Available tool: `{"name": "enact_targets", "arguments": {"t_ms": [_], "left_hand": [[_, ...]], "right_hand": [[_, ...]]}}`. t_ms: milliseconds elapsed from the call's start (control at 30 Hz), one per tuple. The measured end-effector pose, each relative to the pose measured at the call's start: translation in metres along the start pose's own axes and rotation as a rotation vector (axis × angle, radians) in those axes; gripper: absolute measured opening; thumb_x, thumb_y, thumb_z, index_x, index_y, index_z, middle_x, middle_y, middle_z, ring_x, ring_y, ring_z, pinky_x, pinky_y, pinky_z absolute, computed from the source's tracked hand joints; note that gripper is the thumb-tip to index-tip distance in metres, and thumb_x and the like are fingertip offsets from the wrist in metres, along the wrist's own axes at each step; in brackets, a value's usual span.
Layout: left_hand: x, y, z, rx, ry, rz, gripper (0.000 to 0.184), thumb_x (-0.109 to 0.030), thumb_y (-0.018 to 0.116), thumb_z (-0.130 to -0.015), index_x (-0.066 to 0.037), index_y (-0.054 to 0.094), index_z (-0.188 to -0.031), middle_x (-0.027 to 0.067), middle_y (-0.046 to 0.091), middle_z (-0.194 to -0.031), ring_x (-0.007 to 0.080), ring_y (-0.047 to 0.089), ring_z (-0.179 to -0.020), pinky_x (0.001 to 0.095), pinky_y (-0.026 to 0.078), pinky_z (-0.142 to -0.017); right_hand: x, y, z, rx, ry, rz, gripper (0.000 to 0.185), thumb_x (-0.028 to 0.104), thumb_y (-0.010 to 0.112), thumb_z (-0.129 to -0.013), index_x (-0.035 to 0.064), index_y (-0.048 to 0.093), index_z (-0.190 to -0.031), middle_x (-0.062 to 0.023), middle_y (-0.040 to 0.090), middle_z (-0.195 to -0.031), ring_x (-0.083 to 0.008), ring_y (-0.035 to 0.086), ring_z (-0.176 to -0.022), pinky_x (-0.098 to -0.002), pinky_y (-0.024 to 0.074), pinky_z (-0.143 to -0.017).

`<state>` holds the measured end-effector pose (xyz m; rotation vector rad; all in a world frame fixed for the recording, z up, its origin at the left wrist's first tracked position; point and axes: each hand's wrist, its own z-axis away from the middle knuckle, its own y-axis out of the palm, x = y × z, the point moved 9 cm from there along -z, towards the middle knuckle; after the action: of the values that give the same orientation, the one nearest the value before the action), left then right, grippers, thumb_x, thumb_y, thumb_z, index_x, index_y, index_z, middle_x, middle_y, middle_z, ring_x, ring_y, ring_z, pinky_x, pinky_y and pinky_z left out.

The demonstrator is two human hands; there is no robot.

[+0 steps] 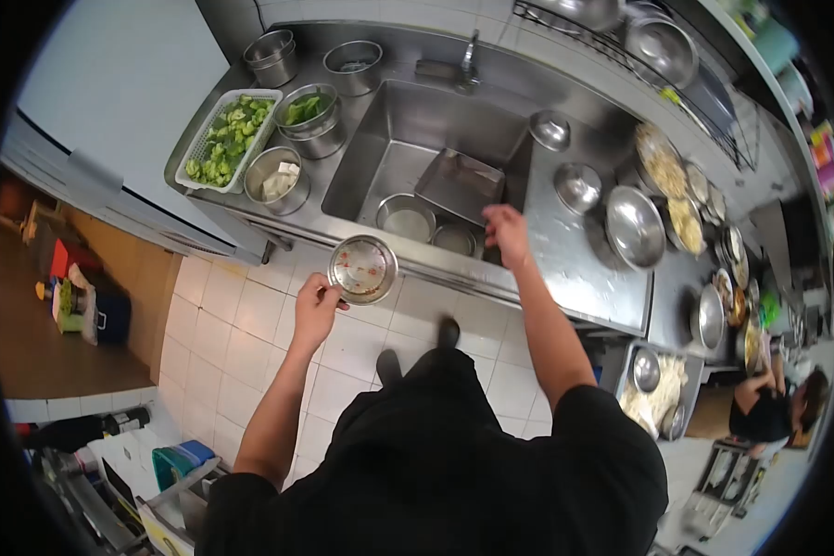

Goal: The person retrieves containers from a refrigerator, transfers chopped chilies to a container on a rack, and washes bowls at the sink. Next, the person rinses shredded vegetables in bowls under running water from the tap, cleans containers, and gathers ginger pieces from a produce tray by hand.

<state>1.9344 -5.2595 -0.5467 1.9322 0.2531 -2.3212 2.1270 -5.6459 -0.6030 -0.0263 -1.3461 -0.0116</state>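
My left hand (319, 304) is closed on the rim of a round metal bowl (363, 270). Red and orange scraps cling to the inside of this bowl, which is held over the floor in front of the sink. Over the front right part of the sink (360, 167) is my right hand (507, 232), its fingers loosely bent and apart, with nothing seen in them. Below and left of it in the basin lie a rectangular metal pan (460, 182), a round bowl (406, 219) and a smaller round container (454, 240).
Left of the sink stand a white basket of broccoli (230, 139), a bowl of white blocks (276, 182) and a pot with green leaves (308, 109). A faucet (470, 61) rises behind. Metal bowls (636, 227) rest on the right counter. Another person (771, 400) is at far right.
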Motion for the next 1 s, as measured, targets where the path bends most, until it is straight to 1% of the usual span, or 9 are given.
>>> {"name": "enact_targets", "arguments": {"t_ms": [100, 267, 367, 467, 500, 567, 600, 667, 1000], "left_hand": [[-0.006, 0.005, -0.043, -0.107, -0.06, 0.047, 0.012, -0.005, 0.058, -0.095, -0.004, 0.05, -0.086, 0.0052, 0.06, -0.076, 0.0132, 0.064, -0.064, 0.0276, 0.053, -0.059], [0.005, 0.06, -0.143, -0.174, -0.101, -0.005, 0.013, -0.008, 0.06, -0.093, -0.002, 0.05, -0.087, 0.0062, 0.06, -0.075, 0.0136, 0.064, -0.065, 0.0278, 0.052, -0.06], [0.029, 0.111, -0.22, -0.137, -0.153, -0.038, 0.014, -0.011, 0.061, -0.091, 0.001, 0.054, -0.087, 0.0089, 0.061, -0.074, 0.0163, 0.064, -0.062, 0.0297, 0.051, -0.058], [0.078, 0.169, -0.304, -0.032, -0.241, -0.026, 0.014, -0.011, 0.06, -0.09, 0.002, 0.058, -0.089, 0.0108, 0.064, -0.073, 0.018, 0.066, -0.063, 0.0291, 0.053, -0.059], [0.095, 0.187, -0.326, -0.004, -0.269, -0.045, 0.015, -0.012, 0.059, -0.09, 0.003, 0.058, -0.09, 0.0112, 0.064, -0.073, 0.0191, 0.067, -0.065, 0.0289, 0.056, -0.06], [0.104, 0.22, -0.356, -0.013, -0.392, 0.074, 0.016, -0.011, 0.059, -0.09, 0.005, 0.059, -0.09, 0.0124, 0.065, -0.072, 0.0203, 0.067, -0.064, 0.0297, 0.057, -0.058], [0.11, 0.232, -0.369, -0.023, -0.497, 0.178, 0.018, -0.01, 0.059, -0.089, 0.007, 0.06, -0.09, 0.0136, 0.065, -0.071, 0.0214, 0.067, -0.062, 0.0306, 0.057, -0.056], [0.114, 0.242, -0.395, 0.0, -0.571, 0.16, 0.019, -0.01, 0.059, -0.088, 0.009, 0.059, -0.089, 0.0148, 0.065, -0.072, 0.022, 0.067, -0.06, 0.0316, 0.057, -0.054], [0.205, 0.166, -0.454, -0.481, -0.437, 0.115, 0.022, -0.009, 0.062, -0.088, 0.012, 0.062, -0.088, 0.018, 0.067, -0.073, 0.0271, 0.07, -0.058, 0.0341, 0.058, -0.05]], "right_hand": [[0.044, 0.016, -0.171, 0.076, -0.03, -0.245, 0.02, 0.018, 0.063, -0.088, 0.0012, 0.067, -0.099, -0.0085, 0.062, -0.075, -0.0182, 0.055, -0.052, -0.0337, 0.049, -0.047], [0.09, 0.017, -0.44, -0.038, -0.073, -0.378, 0.025, 0.02, 0.057, -0.094, 0.0048, 0.064, -0.112, -0.0087, 0.063, -0.099, -0.0183, 0.057, -0.065, -0.0376, 0.0489, -0.054], [0.096, 0.045, -0.437, -0.001, -0.164, -0.328, 0.024, 0.022, 0.055, -0.096, 0.0062, 0.064, -0.112, -0.0062, 0.063, -0.092, -0.0157, 0.055, -0.062, -0.0332, 0.0474, -0.053], [-0.01, 0.044, -0.412, 0.087, -0.065, 0.099, 0.023, 0.028, 0.056, -0.099, 0.0078, 0.066, -0.104, -0.0028, 0.064, -0.077, -0.0119, 0.056, -0.058, -0.0273, 0.0459, -0.049], [-0.033, 0.049, -0.375, 0.232, 0.154, 0.23, 0.019, 0.023, 0.057, -0.098, 0.0072, 0.067, -0.098, -0.0039, 0.066, -0.077, -0.0117, 0.058, -0.057, -0.0284, 0.0457, -0.046], [-0.126, 0.015, -0.348, 0.194, -0.125, 0.623, 0.017, 0.014, 0.056, -0.092, 0.004, 0.069, -0.096, -0.0047, 0.066, -0.073, -0.0125, 0.059, -0.055, -0.0293, 0.0477, -0.045], [-0.14, -0.001, -0.324, 0.148, -0.066, 0.738, 0.018, 0.013, 0.056, -0.092, 0.0008, 0.067, -0.099, -0.0067, 0.066, -0.074, -0.0134, 0.059, -0.054, -0.0286, 0.0477, -0.046], [-0.151, -0.016, -0.275, 0.048, 0.364, 0.445, 0.019, 0.013, 0.056, -0.092, -0.0017, 0.065, -0.101, -0.0087, 0.067, -0.078, -0.0141, 0.06, -0.058, -0.0282, 0.0481, -0.048], [-0.105, 0.027, -0.258, 0.24, 0.349, 0.277, 0.022, 0.014, 0.056, -0.095, -0.0045, 0.063, -0.105, -0.0116, 0.067, -0.087, -0.0168, 0.065, -0.072, -0.0288, 0.0536, -0.061]]}}
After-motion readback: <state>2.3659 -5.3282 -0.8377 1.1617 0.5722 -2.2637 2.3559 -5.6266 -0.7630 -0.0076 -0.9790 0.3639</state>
